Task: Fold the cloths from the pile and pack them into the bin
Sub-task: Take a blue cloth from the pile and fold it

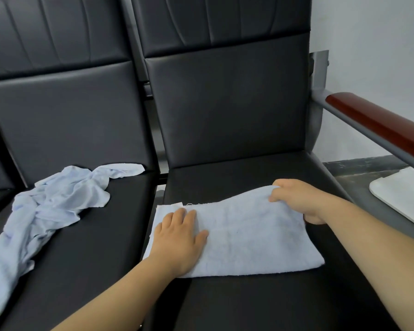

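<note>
A pale blue cloth lies folded flat on the right black seat. My left hand presses flat on the cloth's left part, fingers straight. My right hand grips the cloth's far right edge and lifts it a little off the seat. A crumpled pile of pale blue cloths sprawls over the left seat, trailing toward the bottom left corner. The rim of a white bin shows at the right edge, past the armrest rail.
A grey metal rail with a red-brown wooden armrest runs along the right side of the seat. Black padded backrests rise behind both seats. A narrow gap separates the two seats. A white wall stands behind on the right.
</note>
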Demonstrator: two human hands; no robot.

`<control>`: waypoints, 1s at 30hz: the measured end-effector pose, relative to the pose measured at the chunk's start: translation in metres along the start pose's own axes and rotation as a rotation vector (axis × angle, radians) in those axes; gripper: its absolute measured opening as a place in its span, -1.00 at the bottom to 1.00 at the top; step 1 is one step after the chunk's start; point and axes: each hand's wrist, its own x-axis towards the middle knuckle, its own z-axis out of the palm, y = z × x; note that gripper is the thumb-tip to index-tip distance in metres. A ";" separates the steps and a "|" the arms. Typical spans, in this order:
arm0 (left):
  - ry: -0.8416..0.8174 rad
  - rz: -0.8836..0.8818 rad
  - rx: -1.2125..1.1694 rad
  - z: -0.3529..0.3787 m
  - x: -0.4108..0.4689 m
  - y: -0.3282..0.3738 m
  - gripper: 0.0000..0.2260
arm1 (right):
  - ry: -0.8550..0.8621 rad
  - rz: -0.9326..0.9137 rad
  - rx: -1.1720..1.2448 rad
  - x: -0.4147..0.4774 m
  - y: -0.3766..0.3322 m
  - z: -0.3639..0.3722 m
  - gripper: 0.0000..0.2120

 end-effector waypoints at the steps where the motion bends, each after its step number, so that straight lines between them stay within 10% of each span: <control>1: -0.005 -0.004 0.002 0.001 0.001 -0.001 -0.12 | 0.010 -0.018 -0.032 0.000 0.001 -0.002 -0.88; 10: -0.051 -0.039 0.020 -0.004 -0.001 0.004 -0.08 | 0.427 -0.120 -0.515 -0.010 0.010 -0.025 -0.82; 22: 0.000 0.209 -0.237 -0.017 -0.029 0.047 -0.76 | 0.100 -0.211 -0.779 -0.022 0.017 0.019 -0.85; 30: -0.088 0.105 -0.007 -0.016 -0.013 0.043 -0.45 | -0.010 -0.029 -1.059 -0.057 0.004 0.042 -0.81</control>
